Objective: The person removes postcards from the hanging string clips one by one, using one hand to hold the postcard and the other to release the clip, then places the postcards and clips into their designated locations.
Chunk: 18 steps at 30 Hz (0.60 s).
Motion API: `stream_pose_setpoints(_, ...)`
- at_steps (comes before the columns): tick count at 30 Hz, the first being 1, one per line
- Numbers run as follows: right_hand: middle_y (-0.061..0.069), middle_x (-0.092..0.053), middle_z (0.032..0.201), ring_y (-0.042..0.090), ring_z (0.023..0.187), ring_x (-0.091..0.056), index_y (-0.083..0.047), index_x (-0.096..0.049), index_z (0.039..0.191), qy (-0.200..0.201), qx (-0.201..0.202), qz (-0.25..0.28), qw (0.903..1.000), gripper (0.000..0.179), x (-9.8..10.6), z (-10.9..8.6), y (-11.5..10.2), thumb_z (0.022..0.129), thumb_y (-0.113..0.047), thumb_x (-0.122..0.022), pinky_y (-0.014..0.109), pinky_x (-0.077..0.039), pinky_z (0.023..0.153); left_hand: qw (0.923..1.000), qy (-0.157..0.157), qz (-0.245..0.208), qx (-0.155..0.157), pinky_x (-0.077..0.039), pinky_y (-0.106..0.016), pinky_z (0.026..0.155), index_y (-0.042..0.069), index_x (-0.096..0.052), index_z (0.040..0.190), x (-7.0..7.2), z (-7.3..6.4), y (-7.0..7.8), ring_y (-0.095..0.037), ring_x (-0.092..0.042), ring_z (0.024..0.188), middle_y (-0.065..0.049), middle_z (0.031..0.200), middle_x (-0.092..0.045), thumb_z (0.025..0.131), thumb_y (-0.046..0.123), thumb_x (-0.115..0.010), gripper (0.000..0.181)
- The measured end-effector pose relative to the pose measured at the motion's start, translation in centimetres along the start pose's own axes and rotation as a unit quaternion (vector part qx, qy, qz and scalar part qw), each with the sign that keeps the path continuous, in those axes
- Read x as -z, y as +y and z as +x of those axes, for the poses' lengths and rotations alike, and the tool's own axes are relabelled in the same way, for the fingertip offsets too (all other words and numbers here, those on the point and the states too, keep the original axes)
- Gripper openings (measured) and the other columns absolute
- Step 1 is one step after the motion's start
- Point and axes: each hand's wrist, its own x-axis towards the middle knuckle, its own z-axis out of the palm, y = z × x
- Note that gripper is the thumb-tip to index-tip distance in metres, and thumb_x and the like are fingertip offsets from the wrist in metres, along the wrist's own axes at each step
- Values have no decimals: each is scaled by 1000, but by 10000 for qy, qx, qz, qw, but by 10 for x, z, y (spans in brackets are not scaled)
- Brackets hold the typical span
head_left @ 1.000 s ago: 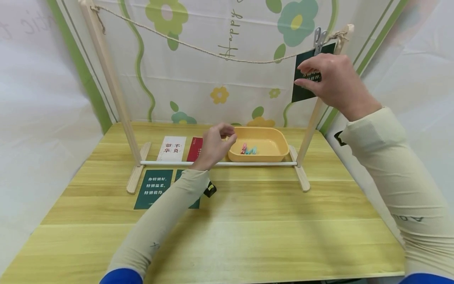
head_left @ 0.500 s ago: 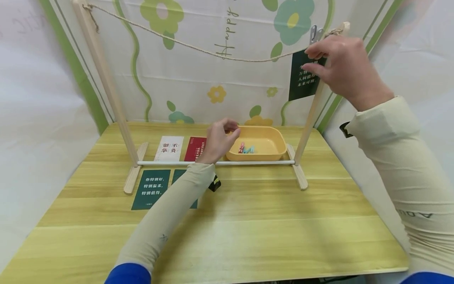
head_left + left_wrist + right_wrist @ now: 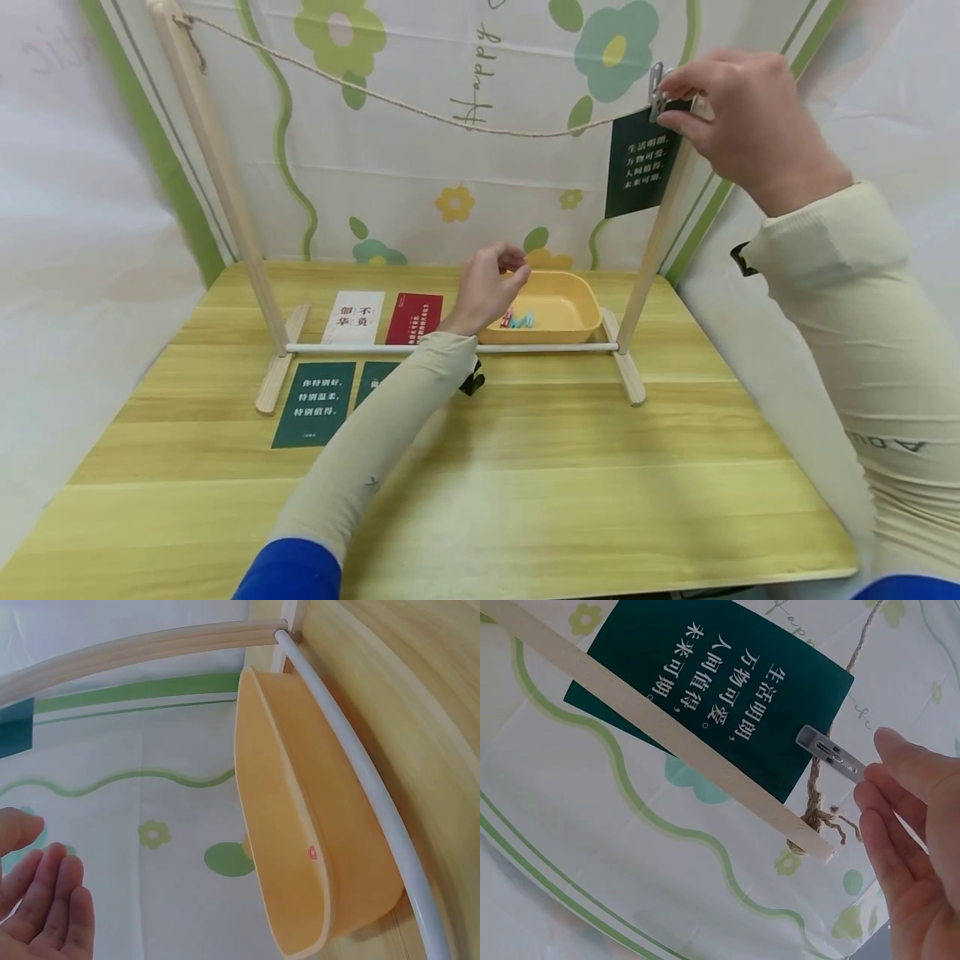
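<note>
My right hand [image 3: 753, 125] is raised at the right end of the rope, its fingertips at the tail of a metal clip [image 3: 829, 752]. In the right wrist view a gap shows between thumb and index finger; whether the index finger touches the clip is unclear. The clip sits at the top edge of a dark green card [image 3: 636, 171] with white writing, hanging from the twine rope [image 3: 412, 107]. My left hand [image 3: 487, 287], loosely curled and holding nothing, hovers by the left side of a yellow tray [image 3: 585, 310], which contains small pink and blue clothespins [image 3: 522, 319].
A wooden post [image 3: 225, 183] stands at the left, another post [image 3: 645, 267] at the right, joined low by a white bar [image 3: 540, 347]. Flat on the table [image 3: 562, 500] lie a white card [image 3: 354, 317], a red card [image 3: 414, 319] and green cards [image 3: 315, 404], one partly hidden by my left sleeve.
My right hand first withdraws from the card's front, then comes up to the clip. My left hand drifts right, towards the tray, uncovering more of the red card.
</note>
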Motion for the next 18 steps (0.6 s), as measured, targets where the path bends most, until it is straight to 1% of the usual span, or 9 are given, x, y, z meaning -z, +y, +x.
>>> stream_pose_setpoints(2,25,-74,125,43,110,-70,4,-72,127,-17,15,-114,9999,28,1,2,0,101,-6,-71,17,-46,96,10000,-26,12,22,-57,-40,103,-2,-71,118,-2,3,1,-27,-72,106,-16,112,-77,101,10,-70,21)
stream_pose_setpoints(4,26,-73,125,45,109,-70,5,-71,128,-42,9,-216,9998,28,1,4,1,101,-6,-69,35,-55,99,10000,-35,34,48,-57,-38,103,-2,-71,118,-4,6,3,-26,-72,106,-15,112,-76,101,10,-70,21)
stream_pose_setpoints(6,28,-73,126,47,110,-70,6,-71,128,-59,7,-279,9996,28,2,6,1,102,-4,-68,54,-56,98,10000,-33,50,67,-57,-36,101,-1,-72,119,-6,9,5,-25,-72,106,-14,112,-77,101,11,-70,21)
stream_pose_setpoints(8,29,-72,126,48,110,-70,7,-70,128,-96,0,-307,9995,28,4,10,2,102,-3,-68,57,-56,97,9999,-18,83,67,-57,-35,101,0,-72,120,-9,13,8,-25,-72,106,-13,113,-77,101,11,-70,21)
stream_pose_setpoints(10,28,-71,128,47,112,-69,7,-69,130,-205,-86,-330,9992,29,7,12,2,102,-4,-67,44,-57,102,10000,-16,78,31,-57,-36,102,0,-72,120,-12,17,10,-25,-72,107,-14,113,-77,102,12,-69,21)
stream_pose_setpoints(12,29,-70,131,48,115,-67,7,-67,133,-329,-163,-382,9986,32,9,15,2,103,-4,-66,45,-57,104,9999,-31,105,12,-56,-37,103,0,-72,119,-15,21,11,-25,-72,107,-14,114,-77,102,12,-69,21)
stream_pose_setpoints(15,29,-67,135,48,117,-66,7,-64,136,-506,-240,-484,9973,35,13,19,3,104,-5,-65,47,-56,107,9996,-53,263,-30,-56,-35,102,1,-72,120,-21,26,14,-23,-73,107,-12,114,-78,103,13,-68,21)
stream_pose_setpoints(17,31,-66,137,50,118,-64,8,-62,138,-590,-220,-528,9966,36,15,22,4,104,-4,-65,61,-53,104,9993,-43,369,-23,-56,-33,101,2,-72,120,-25,30,16,-22,-73,106,-11,114,-78,103,14,-68,21)
stream_pose_setpoints(18,31,-65,138,49,119,-64,8,-62,138,-626,-201,-545,9964,37,16,23,4,104,-3,-64,62,-52,104,9992,-26,387,-25,-57,-33,100,2,-73,120,-27,31,17,-23,-73,107,-11,114,-79,103,14,-69,21)
